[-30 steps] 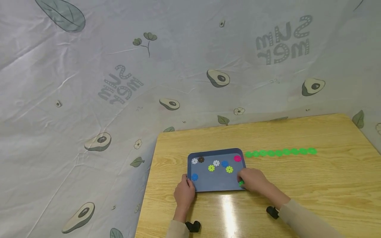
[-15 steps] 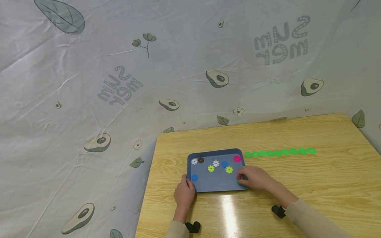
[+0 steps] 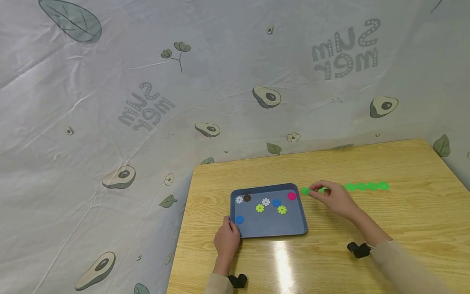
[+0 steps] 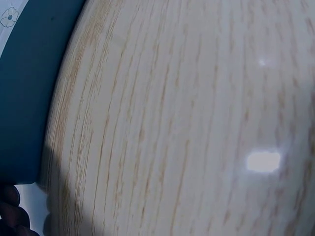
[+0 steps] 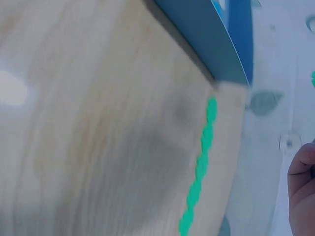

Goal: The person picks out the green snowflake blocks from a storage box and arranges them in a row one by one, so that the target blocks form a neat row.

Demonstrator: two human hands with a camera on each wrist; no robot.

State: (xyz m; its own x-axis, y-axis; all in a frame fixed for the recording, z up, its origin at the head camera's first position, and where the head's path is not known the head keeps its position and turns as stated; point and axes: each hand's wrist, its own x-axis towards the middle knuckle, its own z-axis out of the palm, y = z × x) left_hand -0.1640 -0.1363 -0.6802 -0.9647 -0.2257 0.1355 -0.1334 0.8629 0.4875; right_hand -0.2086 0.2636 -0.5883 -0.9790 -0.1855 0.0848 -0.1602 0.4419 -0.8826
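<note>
My left hand (image 3: 227, 241) grips the near left corner of the blue-grey tray (image 3: 271, 235), thumb over the rim. In the left wrist view only dark fingertips (image 4: 12, 211) show beside the tray's wall (image 4: 37, 93). Over the left part of a row of green plastic snowflake discs (image 3: 372, 186) is my right hand (image 3: 338, 200), thumb and forefinger brought together. A green snowflake disc (image 5: 313, 78) shows at the edge of the right wrist view, raised off the table near my right hand (image 5: 302, 191); my fingers seem to pinch it, though the grip is mostly out of frame.
Inside the tray lie loose snowflake discs: white (image 3: 266, 202), brown (image 3: 247, 197), blue (image 3: 239, 219), yellow-green (image 3: 282, 210) and pink (image 3: 291, 196). The row runs rightward from the tray's far right corner across the wooden table (image 3: 385, 220). A printed cloth (image 3: 235, 102) hangs behind.
My right hand has picked up the green disc from the tray's near right corner and moved up and right, over the green row. My left hand stays on the tray.
</note>
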